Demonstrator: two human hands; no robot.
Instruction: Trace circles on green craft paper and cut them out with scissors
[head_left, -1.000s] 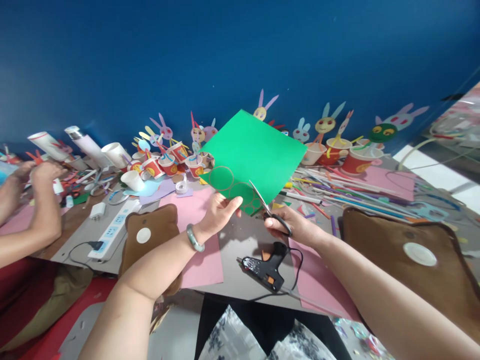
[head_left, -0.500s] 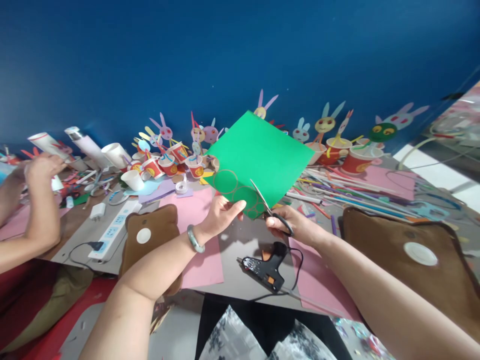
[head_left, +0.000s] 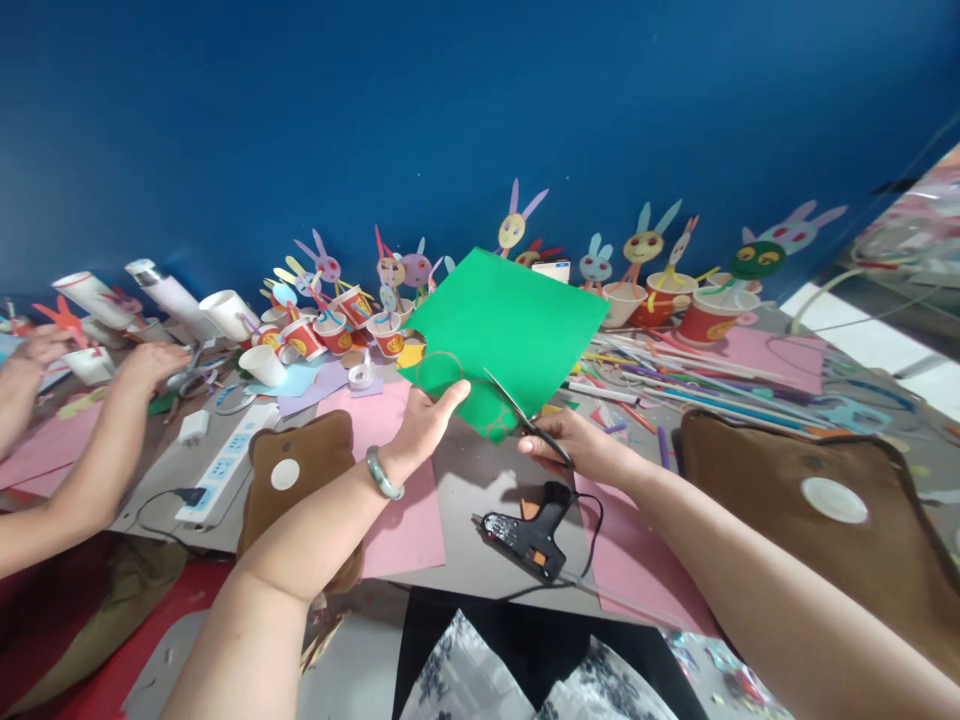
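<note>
A sheet of green paper [head_left: 510, 320] with circles drawn near its lower corner is held up above the table. My left hand [head_left: 427, 420] pinches its lower left edge, thumb on top and fingers behind. In my right hand [head_left: 577, 442] is a pair of scissors [head_left: 534, 425], its blades lying at the sheet's lower right edge beside the small circles. Whether the blades have cut in cannot be made out. Below the hands a black glue gun [head_left: 529, 540] lies on the table, its cord curving to the right.
Paper cups with rabbit figures [head_left: 304, 335] line the blue wall. Two brown pads [head_left: 300, 490] flank pink paper [head_left: 401, 500]. A white power strip [head_left: 229, 465] lies left. Coloured sticks [head_left: 697, 380] spread right. Another person's hands [head_left: 154, 365] work at far left.
The green sheet has moved down and slightly left with both my hands and tilted flatter. The other person's near arm has reached right, and an orange-red paper figure shows by their other hand.
</note>
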